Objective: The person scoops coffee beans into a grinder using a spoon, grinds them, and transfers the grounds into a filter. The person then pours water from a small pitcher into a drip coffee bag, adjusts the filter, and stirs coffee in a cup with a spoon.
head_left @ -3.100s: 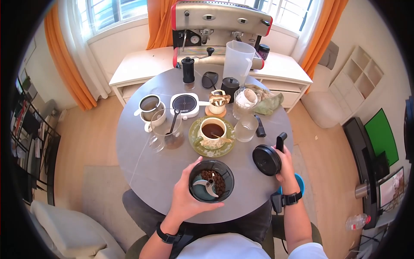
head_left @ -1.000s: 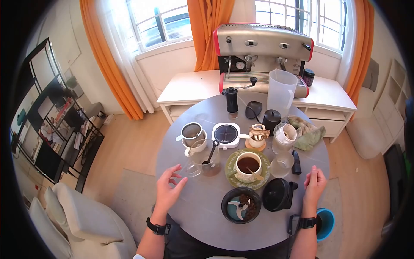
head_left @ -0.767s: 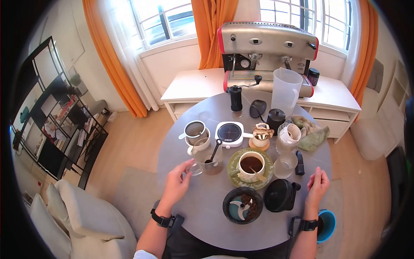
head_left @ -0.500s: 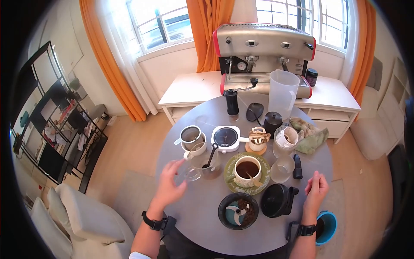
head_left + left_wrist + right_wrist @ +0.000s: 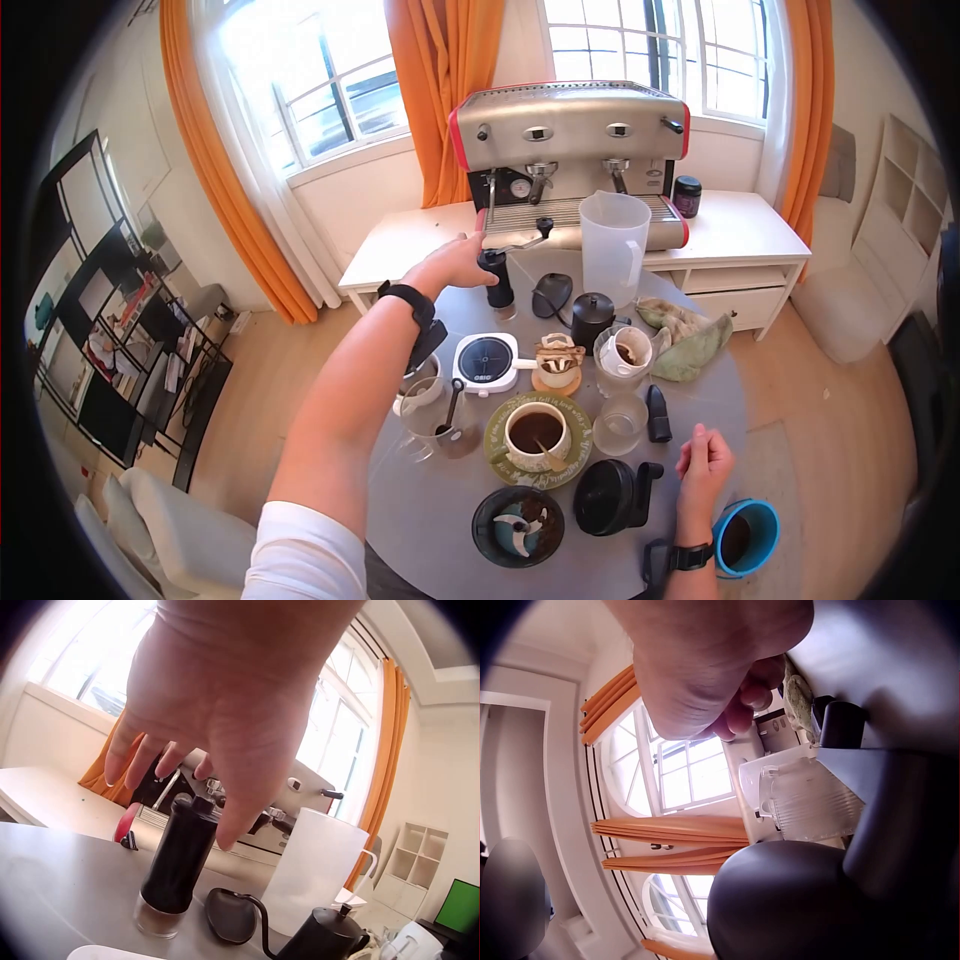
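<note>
My left hand point(image 5: 455, 264) reaches to the back of the table beside the black hand grinder point(image 5: 497, 284). In the left wrist view its fingers spread above the grinder point(image 5: 178, 859), the thumb near the grinder's top; whether they touch is unclear. My right hand point(image 5: 706, 462) rests empty near the right edge, fingers loosely curled. To its left lies a black lid with a handle point(image 5: 604, 497), and beside that stands a dark bowl with blades and coffee beans point(image 5: 518, 527). A cup of dark coffee point(image 5: 537, 432) sits on a green plate point(image 5: 497, 462).
A white scale point(image 5: 487, 364), a glass pitcher with a black spoon point(image 5: 437, 428), a black kettle point(image 5: 593, 318), a tall plastic jug point(image 5: 612, 245), a glass point(image 5: 620, 424) and a cloth point(image 5: 685, 338) share the table. The espresso machine point(image 5: 571, 146) stands behind; a blue bucket point(image 5: 748, 540) sits right.
The bowl and lid, held earlier, now stand on the table. My left hand has moved from near the glass pitcher to the grinder at the back. My right hand has hardly moved lately.
</note>
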### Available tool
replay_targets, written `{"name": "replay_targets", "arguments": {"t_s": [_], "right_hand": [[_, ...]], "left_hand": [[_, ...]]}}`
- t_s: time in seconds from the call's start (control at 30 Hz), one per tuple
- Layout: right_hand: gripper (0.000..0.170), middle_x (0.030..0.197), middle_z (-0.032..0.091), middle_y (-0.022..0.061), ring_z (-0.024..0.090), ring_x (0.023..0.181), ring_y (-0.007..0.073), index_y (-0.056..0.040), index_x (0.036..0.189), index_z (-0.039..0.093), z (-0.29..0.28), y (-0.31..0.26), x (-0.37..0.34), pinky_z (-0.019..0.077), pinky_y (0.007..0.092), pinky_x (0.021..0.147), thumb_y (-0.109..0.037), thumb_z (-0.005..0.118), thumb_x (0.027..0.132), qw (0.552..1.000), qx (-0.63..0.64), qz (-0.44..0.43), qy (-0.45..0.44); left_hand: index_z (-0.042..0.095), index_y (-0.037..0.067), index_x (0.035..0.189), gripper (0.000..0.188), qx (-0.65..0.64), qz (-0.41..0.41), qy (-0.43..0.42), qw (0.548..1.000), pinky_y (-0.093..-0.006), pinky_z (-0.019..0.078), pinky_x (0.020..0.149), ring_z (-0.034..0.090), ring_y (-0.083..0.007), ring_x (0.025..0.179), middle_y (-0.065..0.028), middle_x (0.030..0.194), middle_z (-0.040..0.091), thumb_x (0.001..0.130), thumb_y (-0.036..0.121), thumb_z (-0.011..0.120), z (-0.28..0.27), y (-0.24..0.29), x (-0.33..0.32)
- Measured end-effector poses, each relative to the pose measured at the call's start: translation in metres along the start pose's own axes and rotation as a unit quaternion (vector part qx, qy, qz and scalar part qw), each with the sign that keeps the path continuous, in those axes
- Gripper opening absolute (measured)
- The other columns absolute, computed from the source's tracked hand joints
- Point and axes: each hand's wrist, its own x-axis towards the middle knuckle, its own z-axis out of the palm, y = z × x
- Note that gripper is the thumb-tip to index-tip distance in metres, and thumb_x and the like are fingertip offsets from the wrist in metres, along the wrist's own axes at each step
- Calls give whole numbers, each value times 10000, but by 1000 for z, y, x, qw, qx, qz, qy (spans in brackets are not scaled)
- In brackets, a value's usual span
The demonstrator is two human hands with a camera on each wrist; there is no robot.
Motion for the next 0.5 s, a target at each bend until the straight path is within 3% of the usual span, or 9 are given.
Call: {"name": "replay_targets", "arguments": {"t_s": [0.07,0.1,0.17,0.2,0.23,0.33,0.5], "right_hand": [[404,601,543,-25,468,496,40,-85,715,569,0,0,0,319,220,467,-242,637,1080,1000,-2,4,-11],[404,601,543,-25,468,496,40,-85,715,569,1,2,1,319,220,467,-242,637,1080,1000,-5,3,-9],[428,567,499,-40,425,460,34,-116,704,541,3,4,1,275,212,433,-287,619,1088,1000,-14,-12,-9],[428,567,499,-40,425,460,34,-116,704,541,2,3,0,275,212,433,-287,619,1088,1000,-15,-9,-12],[414,588,521,-32,446,478,38,-101,709,552,0,3,1,295,213,451,-259,630,1083,1000,-7,2,-13],[400,610,540,-26,461,494,41,-86,715,561,0,4,1,312,214,467,-234,640,1079,1000,4,9,-15],[407,613,527,-37,437,492,32,-98,724,555,-1,7,3,295,212,459,-265,631,1086,1000,5,-18,-5]], "left_hand": [[575,-17,1419,769,-22,29,84,996,-453,498,1083,632,-415,1263,-304,1313,664,810,374,836,21,1,21],[575,-17,1419,769,-24,32,83,996,-453,498,1083,632,-415,1263,-304,1313,664,810,374,836,26,0,33],[676,-9,1292,668,-23,10,3,1000,-442,530,1043,678,-409,1186,-269,1235,718,764,347,878,26,-2,45],[743,4,1161,542,-22,13,47,999,-445,558,992,714,-396,1107,-240,1126,756,714,278,884,31,-4,45],[743,4,1161,542,-21,9,44,999,-445,558,992,714,-396,1107,-240,1126,756,714,278,884,29,-2,39],[767,0,1084,466,-84,9,166,982,-441,569,924,731,-394,1004,-234,1027,763,686,224,860,8,-1,10],[593,37,1283,680,-221,52,202,953,-362,574,845,696,-242,930,-142,1004,691,676,154,876,-69,-8,-63]]}}
